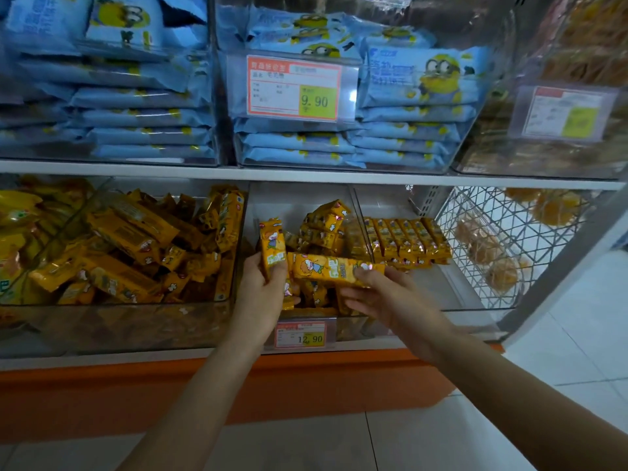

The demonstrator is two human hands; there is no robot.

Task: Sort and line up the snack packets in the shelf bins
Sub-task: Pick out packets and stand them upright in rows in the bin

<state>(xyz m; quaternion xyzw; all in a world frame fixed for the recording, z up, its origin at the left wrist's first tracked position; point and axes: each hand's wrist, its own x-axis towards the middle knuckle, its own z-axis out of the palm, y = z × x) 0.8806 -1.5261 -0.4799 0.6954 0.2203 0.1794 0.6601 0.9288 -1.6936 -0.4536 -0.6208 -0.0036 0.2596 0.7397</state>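
1. Left hand (261, 288) grips an upright packet (272, 241), fingers curled round its lower half, above the front of the middle bin (295, 198) on the lower shelf.
2. Right hand (390, 297) pinches a crosswise packet (326, 268) at its right end. Its left end meets the upright packet.
3. Loose heap (326, 222) lies in the middle bin behind both hands.
4. Neat row (404, 237) of yellow packets stands in the compartment just right.
5. Jumbled pile (129, 246) fills the bin to the left.
6. Price tag (300, 334) reads 12.90.
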